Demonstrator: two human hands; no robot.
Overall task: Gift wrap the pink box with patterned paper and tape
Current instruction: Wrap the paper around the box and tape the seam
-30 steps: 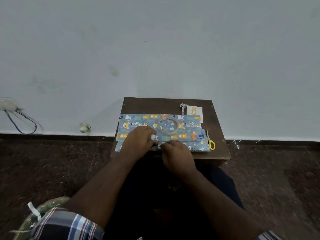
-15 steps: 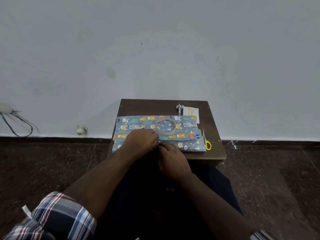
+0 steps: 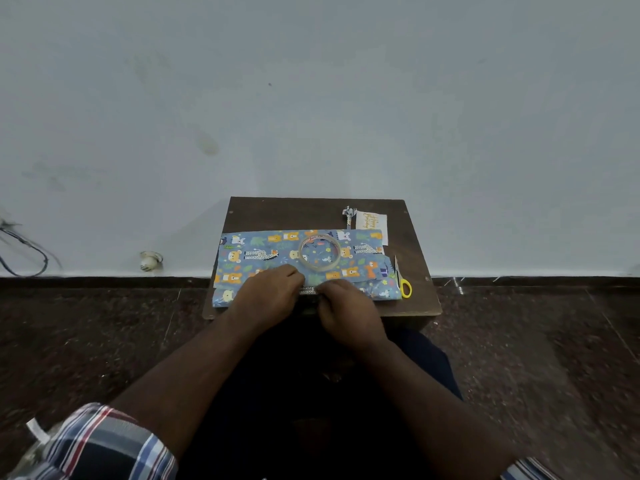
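The patterned paper [image 3: 277, 252] is showing a blue ground scattered with orange and white cartoon animals and green leaves. On it, a roll of tape [image 3: 319, 252] is looking clear with a pale rim. The counter [image 3: 287, 213] is showing dark brown. At its right edge the scissors [image 3: 404, 287] are showing yellow handles. Near the far right corner a white card [image 3: 372, 223] is carrying gold lettering. A sleeve [image 3: 104, 441] is showing blue, red and white plaid.
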